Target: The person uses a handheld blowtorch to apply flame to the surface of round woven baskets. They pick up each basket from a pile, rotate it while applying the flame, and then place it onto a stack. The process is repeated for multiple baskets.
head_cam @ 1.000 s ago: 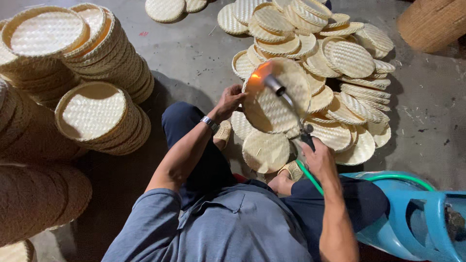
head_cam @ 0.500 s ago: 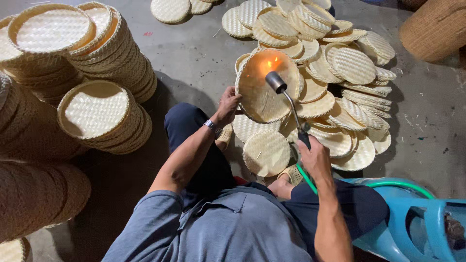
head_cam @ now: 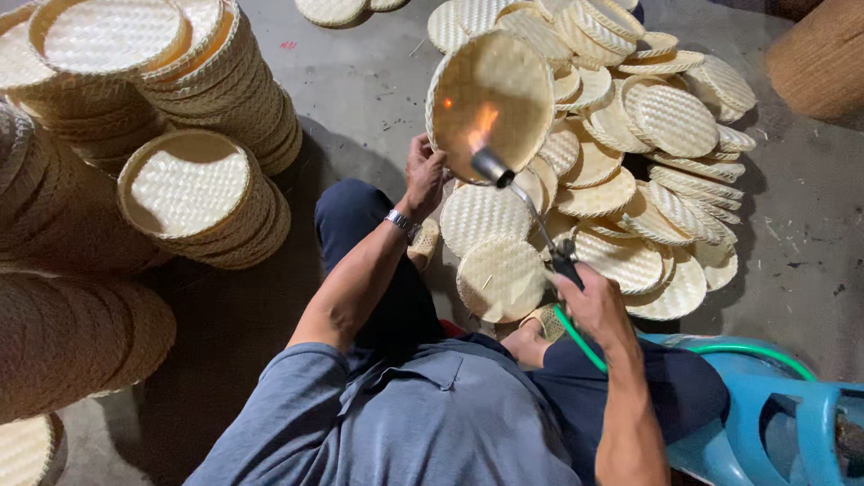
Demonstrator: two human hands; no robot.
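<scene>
My left hand grips the lower rim of a round woven bamboo tray, holding it tilted up with its inside facing me. My right hand holds the handle of a gas torch with a thin metal tube. The torch nozzle sits just in front of the tray, and an orange flame licks the tray's inner weave. A green hose runs from the torch handle back past my right wrist.
Loose woven trays lie heaped on the concrete floor ahead and to the right. Tall stacks of finished trays stand on the left. A blue plastic stool is at the lower right. A brown woven basket stands at the top right.
The tray has been turned, its open inside now facing me more squarely. The torch flame has shifted from the tray's left edge toward its centre.
</scene>
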